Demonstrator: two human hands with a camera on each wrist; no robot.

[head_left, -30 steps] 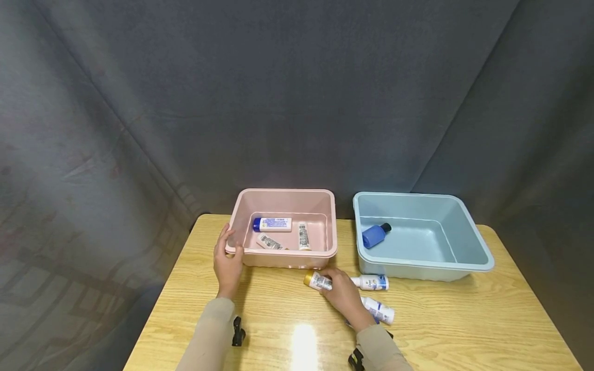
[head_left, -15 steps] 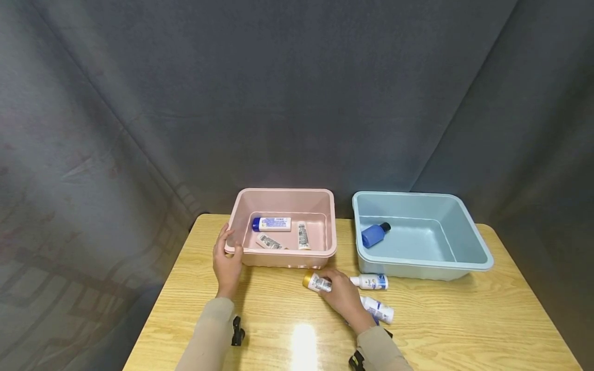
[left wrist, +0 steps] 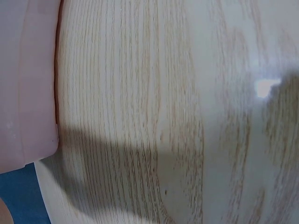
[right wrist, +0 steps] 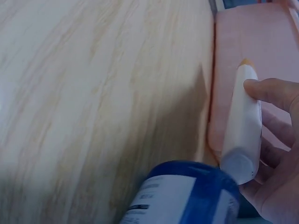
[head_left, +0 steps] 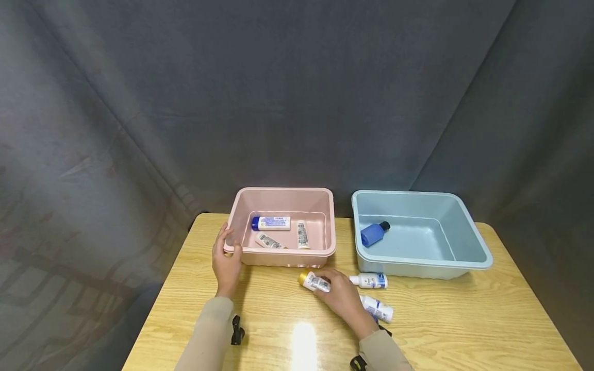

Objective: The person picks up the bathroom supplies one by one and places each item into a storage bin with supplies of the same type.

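Moved slightly left since earlier: small white gold-capped cylindrical bottle (head_left: 317,283), right hand (head_left: 342,294) pinching it, just outside pink plastic bin (head_left: 283,259). Left hand (head_left: 226,264) grips bin's near-left corner. Bottle probably light, firm, slick; hold mid-body.

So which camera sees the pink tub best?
The head view: it shows the pink tub nearly whole, including its inside. The left wrist view catches just an outer corner; the right wrist view shows part of its outside.
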